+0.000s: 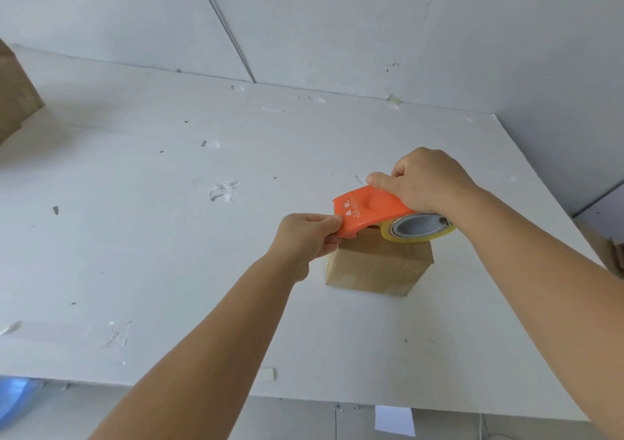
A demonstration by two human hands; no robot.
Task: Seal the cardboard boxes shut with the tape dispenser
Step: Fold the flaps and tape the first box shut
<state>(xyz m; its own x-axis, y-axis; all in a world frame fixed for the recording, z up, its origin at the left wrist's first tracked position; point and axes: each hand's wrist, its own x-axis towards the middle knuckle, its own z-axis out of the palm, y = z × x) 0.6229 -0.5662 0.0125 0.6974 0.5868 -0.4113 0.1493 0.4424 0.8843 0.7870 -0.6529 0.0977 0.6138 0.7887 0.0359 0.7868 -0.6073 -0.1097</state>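
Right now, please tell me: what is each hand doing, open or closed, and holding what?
Left hand: closed, pinching the front end of the orange tape dispenser.
Right hand: closed, gripping the dispenser's back end, above the cardboard box.

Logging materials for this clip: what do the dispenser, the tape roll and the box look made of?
Tape dispenser: likely moulded plastic, smooth matte orange with raised shapes. Tape roll: clear yellowish glossy film, grey core. Cardboard box: plain brown cardboard, matte.

White table (tape scraps stuck on) bears a cardboard box.
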